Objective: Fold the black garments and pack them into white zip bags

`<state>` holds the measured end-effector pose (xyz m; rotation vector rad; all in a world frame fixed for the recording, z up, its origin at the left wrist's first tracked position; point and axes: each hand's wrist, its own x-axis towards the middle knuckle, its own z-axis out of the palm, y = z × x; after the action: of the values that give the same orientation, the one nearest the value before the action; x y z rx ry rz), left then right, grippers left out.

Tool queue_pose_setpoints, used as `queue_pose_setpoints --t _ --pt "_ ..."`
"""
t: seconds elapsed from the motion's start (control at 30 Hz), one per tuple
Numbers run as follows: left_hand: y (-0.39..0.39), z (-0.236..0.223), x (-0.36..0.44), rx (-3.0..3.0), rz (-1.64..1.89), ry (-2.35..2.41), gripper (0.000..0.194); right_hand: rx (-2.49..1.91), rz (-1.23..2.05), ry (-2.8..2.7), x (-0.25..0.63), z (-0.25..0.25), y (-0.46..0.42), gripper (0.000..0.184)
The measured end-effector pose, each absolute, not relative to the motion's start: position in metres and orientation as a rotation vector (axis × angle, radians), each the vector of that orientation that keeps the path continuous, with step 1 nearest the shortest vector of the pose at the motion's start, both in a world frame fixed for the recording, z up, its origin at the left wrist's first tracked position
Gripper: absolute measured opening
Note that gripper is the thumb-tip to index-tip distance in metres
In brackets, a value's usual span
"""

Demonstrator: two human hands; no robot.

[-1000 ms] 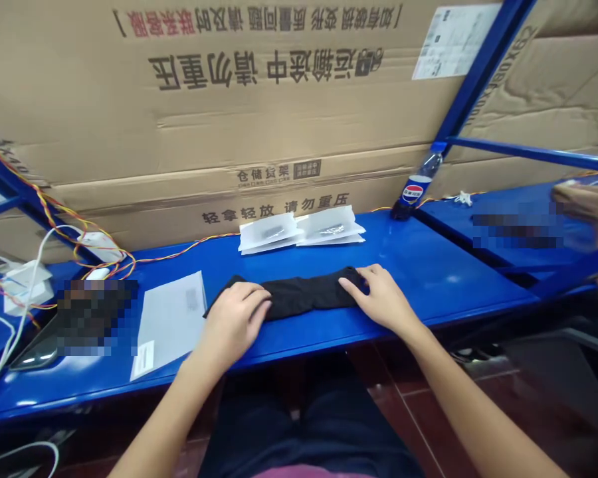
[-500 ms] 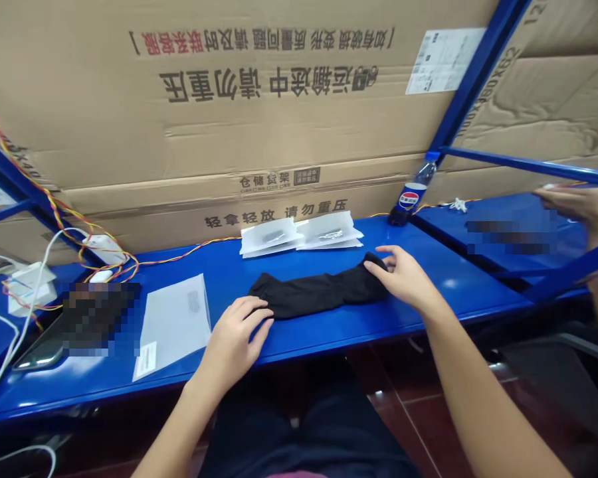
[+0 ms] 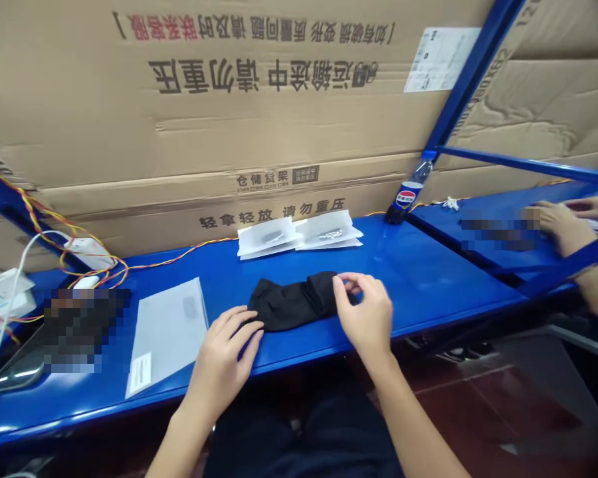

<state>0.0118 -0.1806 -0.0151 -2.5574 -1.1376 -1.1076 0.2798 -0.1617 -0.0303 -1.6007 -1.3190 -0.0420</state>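
A black sock (image 3: 292, 302) lies bunched on the blue shelf (image 3: 428, 272) in front of me. My left hand (image 3: 224, 355) rests flat with fingers stretched out, its fingertips touching the sock's left end. My right hand (image 3: 363, 312) pinches the sock's right end between thumb and fingers, with that end folded in toward the left.
Two white flat packets (image 3: 299, 234) lie behind the sock. A grey mailer bag (image 3: 167, 332) lies to the left, beside a phone (image 3: 14, 365) and wires (image 3: 80, 255). A cola bottle (image 3: 403, 196) stands at the back right. Another person's hands (image 3: 563, 222) work on the shelf to the right. Cardboard boxes (image 3: 229, 119) form the back wall.
My right hand has pulled the sock's right end leftward, shortening and bunching it. My left hand stays at the left end. The other person's hands lowered onto their shelf.
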Motion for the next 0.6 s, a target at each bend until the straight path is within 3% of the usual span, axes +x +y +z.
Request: queue_pose_setpoints --t 0.13,0.23,0.37,0.6 --pt "-0.177 -0.015 -0.004 -2.487 -1.151 -1.192 0.015 -1.895 -0.057 -1.417 0.299 -0.037 -0.159 0.041" --pt "-0.176 -0.019 -0.01 -2.446 -1.186 -1.245 0.015 -1.952 0.107 -1.427 0.303 -0.038 -0.156 0.037" --pt "-0.182 -0.027 -0.014 -2.441 -1.229 -1.278 0.016 -1.846 0.205 -1.247 0.306 -0.025 -0.149 0.029" --pt "-0.193 -0.032 -0.019 -2.433 -1.281 -1.34 0.015 -1.51 -0.076 -1.36 0.247 -0.004 -0.142 0.018"
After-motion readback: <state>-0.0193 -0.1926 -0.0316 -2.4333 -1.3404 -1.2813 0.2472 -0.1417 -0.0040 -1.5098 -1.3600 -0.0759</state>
